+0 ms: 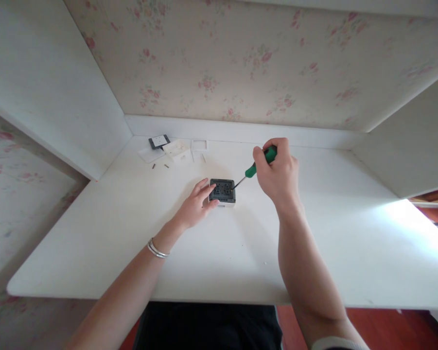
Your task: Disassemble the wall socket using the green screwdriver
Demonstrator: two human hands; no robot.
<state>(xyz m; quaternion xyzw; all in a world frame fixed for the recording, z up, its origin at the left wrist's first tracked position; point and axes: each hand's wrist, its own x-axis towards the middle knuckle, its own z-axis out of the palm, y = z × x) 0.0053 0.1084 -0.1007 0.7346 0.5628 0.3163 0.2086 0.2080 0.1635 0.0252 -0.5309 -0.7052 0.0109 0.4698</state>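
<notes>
Screwdriver [251, 169], green grip, in R hand [279, 176]; L hand [194, 207] flat on square socket [224, 191].

At the back left of your white desk [131, 253], below floral wallpaper [240, 58], note a dark switch plate [159, 141], a white back box [177, 148], a white frame [199, 145] and loose screws [166, 166].

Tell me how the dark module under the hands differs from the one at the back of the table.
The near module is steadied by the left hand and met by the right hand's screwdriver; the far module lies untouched. The near module shows a dark, recessed top; the far module shows a white face in a dark rim. Both are squarish, on the white table.
</notes>
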